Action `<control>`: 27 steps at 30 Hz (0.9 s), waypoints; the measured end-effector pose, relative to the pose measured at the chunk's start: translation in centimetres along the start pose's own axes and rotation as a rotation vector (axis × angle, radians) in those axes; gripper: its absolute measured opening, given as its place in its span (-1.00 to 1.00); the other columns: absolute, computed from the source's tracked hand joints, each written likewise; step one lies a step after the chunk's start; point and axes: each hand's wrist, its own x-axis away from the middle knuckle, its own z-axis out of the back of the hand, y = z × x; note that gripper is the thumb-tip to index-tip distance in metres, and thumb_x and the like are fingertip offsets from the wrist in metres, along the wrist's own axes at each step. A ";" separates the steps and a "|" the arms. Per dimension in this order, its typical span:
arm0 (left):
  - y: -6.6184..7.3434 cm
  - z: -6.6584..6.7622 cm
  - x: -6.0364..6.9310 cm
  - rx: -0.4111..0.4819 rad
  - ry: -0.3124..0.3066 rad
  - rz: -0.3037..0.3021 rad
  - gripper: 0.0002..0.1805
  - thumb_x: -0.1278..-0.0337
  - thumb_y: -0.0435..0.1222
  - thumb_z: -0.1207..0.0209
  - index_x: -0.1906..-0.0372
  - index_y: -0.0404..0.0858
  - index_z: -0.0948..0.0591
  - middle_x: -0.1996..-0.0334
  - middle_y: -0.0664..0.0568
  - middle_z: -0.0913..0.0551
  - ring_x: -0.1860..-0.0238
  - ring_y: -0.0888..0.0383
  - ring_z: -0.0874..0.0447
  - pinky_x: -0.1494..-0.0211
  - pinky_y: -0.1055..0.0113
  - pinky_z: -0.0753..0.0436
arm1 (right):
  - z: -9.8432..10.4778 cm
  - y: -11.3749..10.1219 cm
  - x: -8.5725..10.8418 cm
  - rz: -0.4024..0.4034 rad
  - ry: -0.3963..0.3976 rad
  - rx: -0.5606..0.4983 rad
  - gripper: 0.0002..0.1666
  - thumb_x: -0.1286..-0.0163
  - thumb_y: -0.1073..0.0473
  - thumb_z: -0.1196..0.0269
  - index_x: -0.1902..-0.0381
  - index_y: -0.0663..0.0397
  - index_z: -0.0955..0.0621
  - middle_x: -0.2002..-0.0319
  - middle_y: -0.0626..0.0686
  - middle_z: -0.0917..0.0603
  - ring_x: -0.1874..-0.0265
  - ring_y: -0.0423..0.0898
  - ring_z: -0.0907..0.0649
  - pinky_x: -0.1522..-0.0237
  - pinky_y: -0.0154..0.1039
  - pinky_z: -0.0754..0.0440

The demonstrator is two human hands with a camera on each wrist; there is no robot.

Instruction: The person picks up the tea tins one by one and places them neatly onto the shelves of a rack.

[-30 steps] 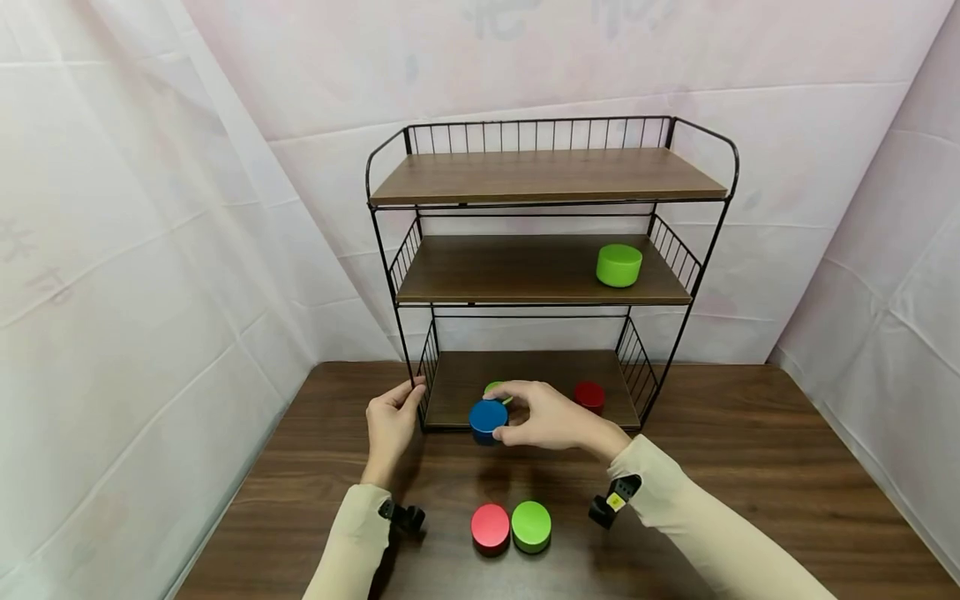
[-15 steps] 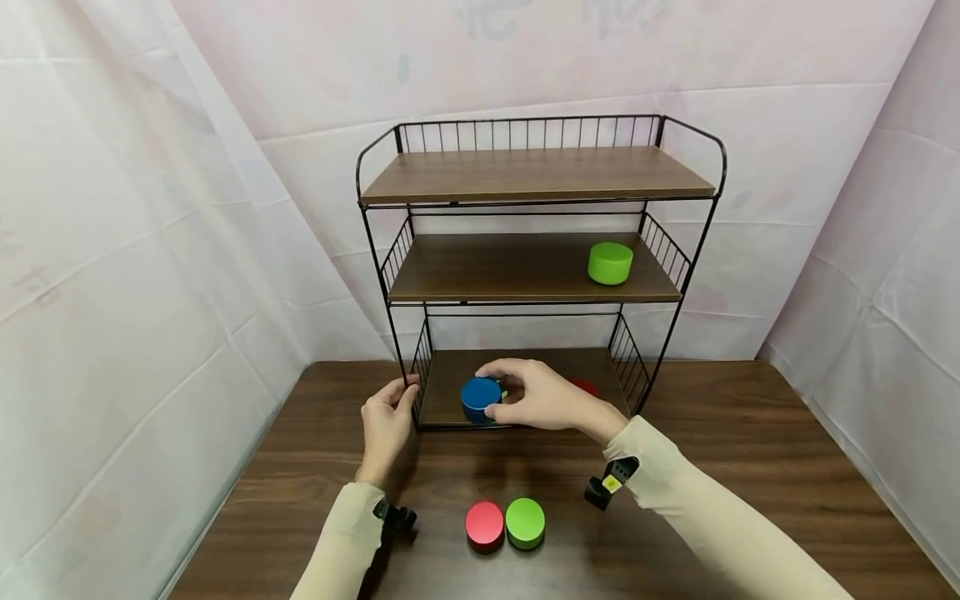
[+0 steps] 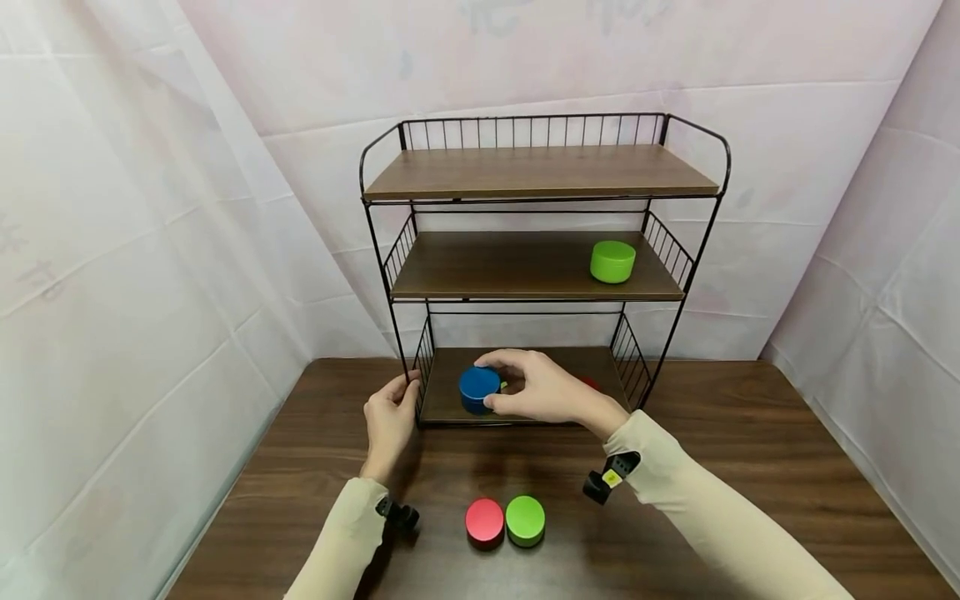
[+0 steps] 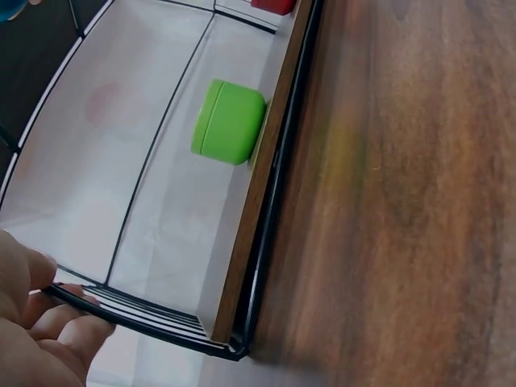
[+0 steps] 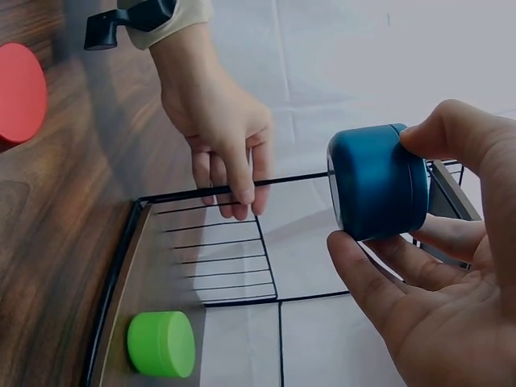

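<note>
Head view, right fingers gripping blue container

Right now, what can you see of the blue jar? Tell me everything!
The blue jar is short and round, smooth and shiny, perhaps metal. A thin seam circles it; it looks closed. The right hand grips it by the sides, roughly upright, held higher than the bottom shelf, apparently touching nothing else.
</note>
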 end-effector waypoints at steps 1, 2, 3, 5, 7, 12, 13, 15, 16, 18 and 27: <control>0.0 0.0 0.1 0.021 0.005 0.009 -0.81 -0.36 -0.33 -0.31 0.02 -0.24 -0.81 0.20 -0.08 -0.85 0.25 0.07 -0.81 0.15 0.63 -0.48 | 0.1 -0.1 0.0 0.000 0.000 0.003 -0.38 -0.36 0.16 -0.33 -0.37 0.08 -0.53 -0.21 0.08 -0.67 -0.13 -0.07 -0.68 -0.09 -0.13 -0.71; -0.1 -0.1 0.2 0.036 0.015 0.014 -0.81 -0.36 -0.33 -0.31 0.02 -0.24 -0.81 0.19 -0.08 -0.85 0.21 0.05 -0.82 0.19 0.69 -0.48 | 0.1 -0.2 -0.1 -0.001 -0.002 0.004 -0.38 -0.36 0.17 -0.34 -0.37 0.08 -0.53 -0.21 0.08 -0.67 -0.13 -0.07 -0.68 -0.09 -0.12 -0.71; -0.1 -0.1 0.2 0.048 0.026 0.018 -0.81 -0.35 -0.34 -0.32 0.02 -0.24 -0.81 0.17 -0.09 -0.84 0.17 0.04 -0.82 0.22 0.74 -0.49 | 0.2 -0.3 -0.1 0.003 -0.005 0.003 -0.38 -0.36 0.16 -0.34 -0.37 0.08 -0.53 -0.21 0.09 -0.67 -0.13 -0.06 -0.68 -0.11 -0.09 -0.71; -0.2 -0.2 0.3 0.069 0.042 0.023 -0.81 -0.33 -0.34 -0.33 0.03 -0.26 -0.82 0.14 -0.10 -0.84 0.16 0.08 -0.81 0.23 0.75 -0.51 | 0.5 -0.5 -0.1 0.005 -0.009 0.011 -0.37 -0.36 0.16 -0.34 -0.38 0.06 -0.52 -0.21 0.09 -0.67 -0.13 -0.07 -0.68 -0.11 -0.12 -0.70; -0.2 -0.3 0.3 0.080 0.053 0.026 -0.81 -0.32 -0.34 -0.34 0.04 -0.27 -0.82 0.14 -0.10 -0.84 0.19 0.20 -0.80 0.24 0.74 -0.52 | 0.8 -0.7 -0.2 0.017 -0.005 0.017 -0.37 -0.36 0.16 -0.34 -0.38 0.08 -0.52 -0.22 0.12 -0.67 -0.14 -0.04 -0.68 -0.12 -0.10 -0.70; -0.1 -0.5 0.0 0.119 0.066 0.028 -0.82 -0.32 -0.32 -0.34 0.07 -0.27 -0.83 0.14 -0.10 -0.84 0.25 0.54 -0.70 0.24 0.71 -0.55 | 1.6 -1.4 -0.4 0.040 0.021 0.032 -0.36 -0.35 0.16 -0.36 -0.37 0.10 -0.53 -0.21 0.14 -0.67 -0.12 -0.01 -0.69 -0.10 -0.13 -0.71; -0.1 -0.5 0.0 0.125 0.071 0.027 -0.83 -0.32 -0.32 -0.35 0.07 -0.27 -0.83 0.14 -0.10 -0.84 0.25 0.57 -0.68 0.24 0.71 -0.56 | 1.8 -1.6 -0.4 0.042 0.021 0.037 -0.36 -0.35 0.16 -0.37 -0.37 0.10 -0.53 -0.21 0.14 -0.67 -0.11 -0.01 -0.69 -0.10 -0.14 -0.71; -0.1 -0.5 0.0 0.134 0.080 0.032 -0.83 -0.32 -0.32 -0.35 0.08 -0.26 -0.83 0.15 -0.10 -0.84 0.24 0.59 -0.67 0.23 0.72 -0.56 | 2.0 -2.0 -0.5 0.046 0.019 0.047 -0.35 -0.35 0.15 -0.37 -0.38 0.09 -0.52 -0.22 0.13 -0.67 -0.12 -0.01 -0.69 -0.09 -0.15 -0.71; -0.1 -0.5 0.1 0.134 0.086 0.034 -0.83 -0.31 -0.32 -0.36 0.09 -0.26 -0.84 0.16 -0.09 -0.84 0.24 0.58 -0.68 0.23 0.72 -0.56 | 2.1 -2.2 -0.5 0.048 0.018 0.051 -0.35 -0.35 0.15 -0.37 -0.38 0.09 -0.52 -0.23 0.13 -0.66 -0.13 -0.01 -0.69 -0.09 -0.16 -0.71; -0.2 -0.6 0.1 0.125 0.098 0.032 -0.84 -0.29 -0.32 -0.37 0.10 -0.26 -0.84 0.18 -0.10 -0.84 0.24 0.52 -0.70 0.24 0.72 -0.55 | 2.3 -2.6 -0.5 0.054 0.022 0.063 -0.34 -0.36 0.14 -0.37 -0.39 0.08 -0.51 -0.25 0.12 -0.64 -0.14 0.00 -0.68 -0.09 -0.16 -0.71; 0.1 -0.8 -0.3 0.041 0.115 0.043 -0.87 -0.23 -0.35 -0.40 0.18 -0.30 -0.84 0.26 -0.11 -0.85 0.33 0.35 -0.74 0.33 0.71 -0.50 | 3.9 -4.4 -0.6 0.089 0.065 0.064 -0.33 -0.34 0.18 -0.36 -0.39 0.13 -0.50 -0.25 0.15 -0.62 -0.16 0.08 -0.66 -0.15 -0.02 -0.69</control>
